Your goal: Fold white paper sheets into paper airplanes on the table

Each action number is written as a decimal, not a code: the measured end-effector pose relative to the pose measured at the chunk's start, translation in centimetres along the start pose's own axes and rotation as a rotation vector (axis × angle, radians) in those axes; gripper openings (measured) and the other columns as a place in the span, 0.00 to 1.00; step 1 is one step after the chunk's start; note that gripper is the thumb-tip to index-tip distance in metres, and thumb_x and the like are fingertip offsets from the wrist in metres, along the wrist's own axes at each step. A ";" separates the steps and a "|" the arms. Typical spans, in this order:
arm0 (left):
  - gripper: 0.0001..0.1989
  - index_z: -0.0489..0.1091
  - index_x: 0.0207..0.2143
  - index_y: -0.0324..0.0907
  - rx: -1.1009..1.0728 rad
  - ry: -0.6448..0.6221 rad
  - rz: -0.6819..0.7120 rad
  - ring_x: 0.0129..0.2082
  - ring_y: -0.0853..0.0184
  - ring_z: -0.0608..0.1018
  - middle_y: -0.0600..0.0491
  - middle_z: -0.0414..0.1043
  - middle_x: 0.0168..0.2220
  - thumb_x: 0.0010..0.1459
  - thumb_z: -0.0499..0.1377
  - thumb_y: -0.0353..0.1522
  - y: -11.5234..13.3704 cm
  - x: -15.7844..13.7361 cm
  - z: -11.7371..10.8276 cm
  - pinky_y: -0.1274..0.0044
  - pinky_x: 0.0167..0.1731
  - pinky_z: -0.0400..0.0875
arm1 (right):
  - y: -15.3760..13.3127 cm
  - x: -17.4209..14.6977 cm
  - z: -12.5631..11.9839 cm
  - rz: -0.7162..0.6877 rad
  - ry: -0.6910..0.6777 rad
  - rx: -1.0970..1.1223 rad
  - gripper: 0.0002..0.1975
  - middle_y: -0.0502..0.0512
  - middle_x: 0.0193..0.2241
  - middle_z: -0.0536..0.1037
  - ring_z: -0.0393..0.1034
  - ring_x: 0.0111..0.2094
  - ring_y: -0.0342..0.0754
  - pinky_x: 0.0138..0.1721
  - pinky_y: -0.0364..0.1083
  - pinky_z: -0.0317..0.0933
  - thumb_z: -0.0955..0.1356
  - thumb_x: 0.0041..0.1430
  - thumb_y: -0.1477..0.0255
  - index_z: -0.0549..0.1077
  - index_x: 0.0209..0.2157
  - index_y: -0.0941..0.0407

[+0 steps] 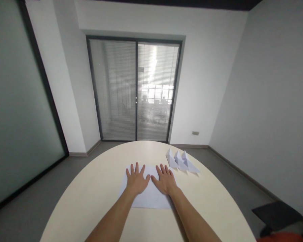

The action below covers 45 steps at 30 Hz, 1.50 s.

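A flat white sheet of paper [151,200] lies on the round table in front of me. My left hand [136,180] rests palm down on its left half, fingers spread. On the right half lies my right hand [165,180], also flat with fingers apart. The two thumbs point at each other and almost meet near the middle of the sheet. Just beyond my right hand stand several folded white paper pieces [183,163], lined up in a row with pointed tips; they look like paper boats.
The pale round table [91,195] has a curved edge all around. A dark chair part [277,213] and something red [280,237] show at the lower right. Beyond the table is a glass partition [113,90] with blinds; a frosted panel [22,101] stands left.
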<state>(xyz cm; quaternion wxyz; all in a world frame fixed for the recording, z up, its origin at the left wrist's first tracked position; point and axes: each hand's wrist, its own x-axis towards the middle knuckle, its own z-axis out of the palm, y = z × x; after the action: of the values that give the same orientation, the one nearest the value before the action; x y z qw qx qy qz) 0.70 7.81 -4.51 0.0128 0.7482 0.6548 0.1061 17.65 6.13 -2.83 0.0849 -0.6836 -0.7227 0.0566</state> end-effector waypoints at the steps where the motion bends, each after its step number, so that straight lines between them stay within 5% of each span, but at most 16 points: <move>1: 0.34 0.50 0.68 0.50 0.000 -0.008 0.009 0.69 0.42 0.45 0.45 0.43 0.70 0.63 0.44 0.52 0.0 -0.2 -0.1 0.47 0.62 0.37 | 0.3 -0.4 -0.1 -0.012 -0.010 0.001 0.39 0.60 0.70 0.46 0.36 0.70 0.61 0.65 0.57 0.35 0.55 0.63 0.47 0.51 0.68 0.55; 12: 0.30 0.55 0.66 0.44 0.058 0.031 -0.030 0.68 0.46 0.51 0.44 0.49 0.69 0.66 0.44 0.47 -0.8 -2.3 -0.4 0.53 0.63 0.45 | 2.7 -2.7 0.2 0.026 0.067 0.008 0.35 0.60 0.69 0.50 0.39 0.70 0.60 0.65 0.56 0.37 0.55 0.66 0.52 0.54 0.67 0.55; 16: 0.25 0.60 0.64 0.40 0.037 0.085 0.116 0.67 0.56 0.57 0.46 0.55 0.67 0.68 0.43 0.36 -0.6 -2.9 -1.7 0.62 0.65 0.46 | 1.8 -2.1 -0.3 0.023 0.073 0.016 0.34 0.60 0.69 0.52 0.41 0.69 0.60 0.65 0.56 0.38 0.56 0.66 0.53 0.56 0.67 0.56; 19: 0.27 0.58 0.65 0.43 -0.071 0.047 0.217 0.67 0.55 0.57 0.47 0.53 0.68 0.67 0.44 0.43 -0.4 -3.4 -2.5 0.65 0.64 0.51 | 0.6 -1.7 -1.0 0.033 0.087 0.021 0.32 0.61 0.68 0.53 0.42 0.69 0.61 0.65 0.56 0.40 0.57 0.66 0.55 0.57 0.66 0.57; 23: 0.31 0.53 0.67 0.47 -0.070 -0.025 0.242 0.69 0.51 0.48 0.48 0.47 0.70 0.67 0.43 0.48 -0.5 -3.3 -1.8 0.56 0.65 0.44 | -0.3 -1.2 -1.5 -0.034 0.083 0.057 0.29 0.60 0.67 0.56 0.45 0.68 0.58 0.65 0.57 0.41 0.57 0.67 0.59 0.60 0.64 0.55; 32: 0.30 0.53 0.67 0.52 -0.002 0.024 0.061 0.68 0.43 0.48 0.51 0.46 0.70 0.66 0.42 0.49 -0.8 -1.9 0.5 0.48 0.62 0.41 | 1.1 -1.6 -0.9 -0.268 0.012 0.160 0.28 0.58 0.67 0.58 0.47 0.68 0.58 0.65 0.59 0.42 0.60 0.65 0.58 0.61 0.64 0.51; 39: 0.31 0.56 0.66 0.47 0.067 0.041 -0.189 0.66 0.36 0.50 0.45 0.49 0.69 0.65 0.45 0.49 -0.9 -1.3 1.3 0.43 0.58 0.45 | 0.7 -3.3 -1.5 -0.411 0.166 0.111 0.17 0.55 0.55 0.74 0.65 0.56 0.52 0.57 0.50 0.56 0.60 0.66 0.68 0.79 0.46 0.50; 42: 0.29 0.57 0.66 0.42 0.118 0.090 -0.258 0.66 0.37 0.52 0.40 0.51 0.68 0.66 0.47 0.43 -1.2 -1.3 1.6 0.44 0.59 0.47 | 0.6 -3.7 -0.8 -0.459 0.133 0.160 0.19 0.56 0.56 0.73 0.65 0.57 0.51 0.58 0.49 0.56 0.60 0.66 0.65 0.74 0.53 0.51; 45: 0.26 0.57 0.66 0.41 0.122 0.115 -0.164 0.67 0.46 0.53 0.43 0.51 0.68 0.66 0.46 0.34 -1.4 -1.4 1.7 0.52 0.61 0.50 | 0.4 -3.6 0.0 -0.435 0.066 0.165 0.23 0.59 0.62 0.66 0.58 0.63 0.54 0.63 0.51 0.49 0.60 0.66 0.62 0.69 0.59 0.52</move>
<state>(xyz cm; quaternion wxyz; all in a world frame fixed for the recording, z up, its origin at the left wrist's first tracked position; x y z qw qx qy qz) -0.57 6.88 -6.56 -0.0616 0.6842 0.7187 0.1072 18.24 2.59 -3.11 0.1745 -0.5039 -0.8428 0.0733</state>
